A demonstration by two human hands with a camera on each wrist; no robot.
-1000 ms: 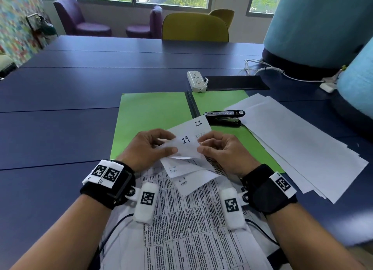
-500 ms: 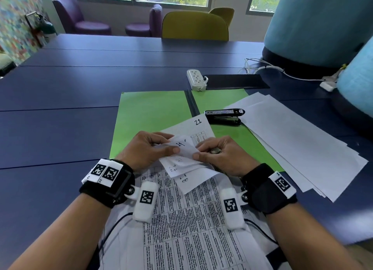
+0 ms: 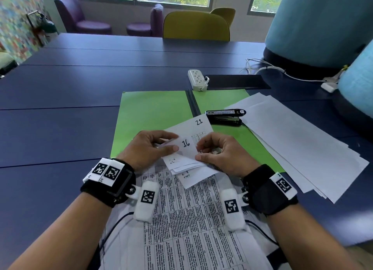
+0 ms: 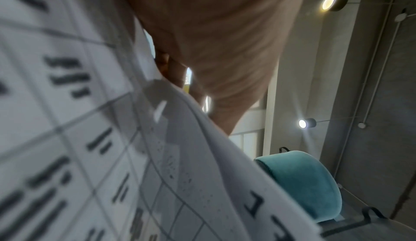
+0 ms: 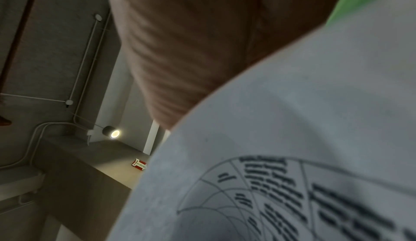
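Note:
Both hands work through a stack of printed sheets [image 3: 185, 215] whose numbered corners are fanned out near the table's front. My left hand [image 3: 153, 146] pinches the upper corners, thumb on top beside the corner marked 16 [image 3: 186, 146]. My right hand [image 3: 220, 150] pinches the same bundle from the right, fingers curled. A sheet marked 21 [image 3: 198, 124] lies flat behind them. The left wrist view shows the palm [image 4: 213, 40] over gridded pages [image 4: 90, 138]. In the right wrist view the palm [image 5: 191, 49] sits above a curved printed sheet [image 5: 292, 138].
An open green folder [image 3: 153, 112] lies under the papers. A black stapler [image 3: 225, 117] sits on it to the right, beside a spread pile of blank sheets [image 3: 292, 144]. A white power strip [image 3: 196, 80], a black pad [image 3: 236, 82] and cables lie farther back. Teal chair backs [image 3: 314, 23] stand at right.
The corner marked 14 has been flipped past, and the one marked 16 now shows on top. Both hands stay in place, fingers shifting slightly.

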